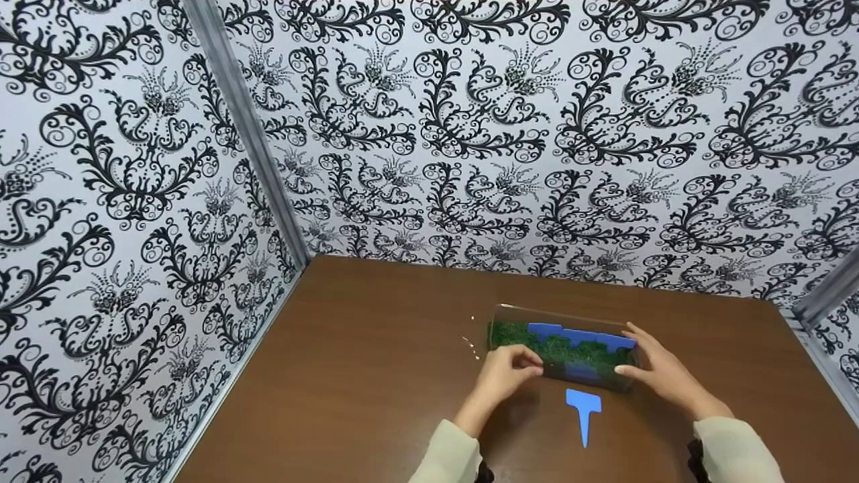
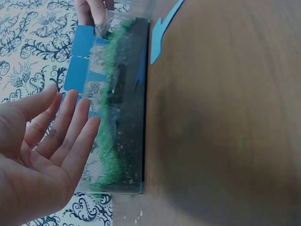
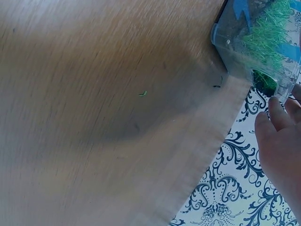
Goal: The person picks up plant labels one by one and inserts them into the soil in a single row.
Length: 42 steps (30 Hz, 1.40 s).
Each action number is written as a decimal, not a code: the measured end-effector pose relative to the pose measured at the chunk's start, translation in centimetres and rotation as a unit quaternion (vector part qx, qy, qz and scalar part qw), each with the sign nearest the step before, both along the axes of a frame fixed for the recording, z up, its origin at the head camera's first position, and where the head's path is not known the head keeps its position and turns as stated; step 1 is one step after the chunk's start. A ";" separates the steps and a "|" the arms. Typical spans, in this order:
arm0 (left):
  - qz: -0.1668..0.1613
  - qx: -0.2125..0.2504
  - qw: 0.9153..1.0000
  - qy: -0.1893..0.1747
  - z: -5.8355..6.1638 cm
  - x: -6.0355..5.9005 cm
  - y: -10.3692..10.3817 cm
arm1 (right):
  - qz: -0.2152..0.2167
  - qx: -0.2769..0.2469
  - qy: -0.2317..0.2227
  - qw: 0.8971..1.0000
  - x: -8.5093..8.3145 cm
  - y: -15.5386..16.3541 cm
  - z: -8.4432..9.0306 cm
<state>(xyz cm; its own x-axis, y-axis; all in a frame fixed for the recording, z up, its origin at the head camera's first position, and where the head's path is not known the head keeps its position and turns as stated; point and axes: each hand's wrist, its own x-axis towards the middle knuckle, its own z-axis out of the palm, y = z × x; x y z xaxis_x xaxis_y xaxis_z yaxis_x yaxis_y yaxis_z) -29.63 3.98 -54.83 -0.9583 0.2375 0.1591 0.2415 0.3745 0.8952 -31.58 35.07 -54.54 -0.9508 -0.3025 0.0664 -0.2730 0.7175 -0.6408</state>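
**Two hands at a clear box of green grass on a brown table**

Head view: nearest the camera are two cream sleeves (image 1: 448, 456), then a blue T-shaped tag (image 1: 583, 409) lying flat on the table (image 1: 376, 376), just in front of the box. Clear plastic box (image 1: 562, 347) sits mid-table, right of centre, filled with green grass-like stuff and blue tags standing along its far side. Left hand (image 1: 504, 372) at the box's left front edge, fingers curled in toward it; can't tell from here if it grips. Right hand (image 1: 661, 367) laid against the box's right end, fingers fairly straight, touching the wall. Black-and-white patterned walls (image 1: 470, 134) behind and to the left.

Left wrist view: left hand (image 2: 40, 155) close to the lens, palm open, fingers spread and straight, just beside the box (image 2: 120, 117), fingertips at its clear wall, not clasping it. Dark soil layer under the grass. Blue tags (image 2: 81, 59) behind the box; loose blue tag (image 2: 162, 30) on the table beside it. Right hand (image 2: 94, 12) at the far end, fingertips on the box edge.

Right wrist view: blurred. Right hand (image 3: 282, 146), fingertips touching the box (image 3: 256, 42) corner, fingers roughly straight. One green strand (image 3: 143, 93) on the table (image 3: 103, 117).
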 end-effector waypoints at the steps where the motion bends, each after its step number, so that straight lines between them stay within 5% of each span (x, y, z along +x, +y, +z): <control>1: 0.000 -0.002 1.000 -0.001 -0.1 0.1 0.0 | 0.000 0.000 -0.001 1.000 0.0 0.0 0.0; 24: 0.000 0.019 0.996 -0.091 -2.7 1.7 1.1 | 0.000 -0.010 0.003 1.000 -0.2 0.2 -0.3; 42: 0.005 0.029 0.993 -0.118 -3.5 2.4 1.6 | 0.000 0.001 0.004 1.000 -0.1 0.1 -0.1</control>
